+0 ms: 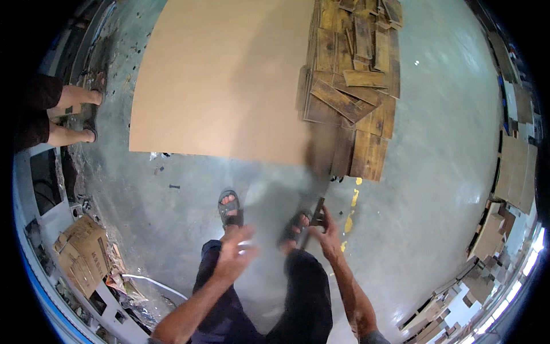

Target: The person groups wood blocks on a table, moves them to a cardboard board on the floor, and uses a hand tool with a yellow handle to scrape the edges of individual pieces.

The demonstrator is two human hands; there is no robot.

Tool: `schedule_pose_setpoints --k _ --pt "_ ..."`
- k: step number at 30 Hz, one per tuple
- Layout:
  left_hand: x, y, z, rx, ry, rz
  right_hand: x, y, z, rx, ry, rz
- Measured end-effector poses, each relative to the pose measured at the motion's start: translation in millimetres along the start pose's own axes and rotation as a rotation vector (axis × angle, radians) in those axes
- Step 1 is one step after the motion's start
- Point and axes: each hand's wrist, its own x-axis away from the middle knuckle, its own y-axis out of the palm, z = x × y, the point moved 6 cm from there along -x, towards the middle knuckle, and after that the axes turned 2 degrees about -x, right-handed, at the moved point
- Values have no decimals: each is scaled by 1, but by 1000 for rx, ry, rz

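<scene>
My right hand (326,232) grips a dark, narrow strip (318,210), seen nearly edge-on, over my right sandal. Its kind is not clear from this angle. In front of my left leg, my left hand (236,252) is smeared by motion. A whitish patch shows at its fingers, too blurred to name. Beyond my right hand lies a stack of brown wood-look planks (371,150), with loose short pieces strewn on top at different angles. To the left of the stack stretches a large flat tan sheet (217,80), apart from both hands.
Another person's legs (74,97) are at the far left. A cardboard box (83,252) and scraps sit at the lower left, near a white hose (154,280). Stacked cardboard (515,175) lines the right side. Worn yellow marks (349,223) run along the grey floor.
</scene>
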Motion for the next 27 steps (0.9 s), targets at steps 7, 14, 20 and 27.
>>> schedule_pose_setpoints --k 7,14,20,27 --pt "103 63 19 242 -322 -203 105 104 -64 -86 -28 -255" --pt "212 63 27 -66 -315 -55 202 109 -129 -40 182 -257" --pt "250 55 93 165 -362 -330 206 102 -212 -258 146 -285" --pt "238 -41 266 196 58 -110 176 145 -334 92 -125 24"
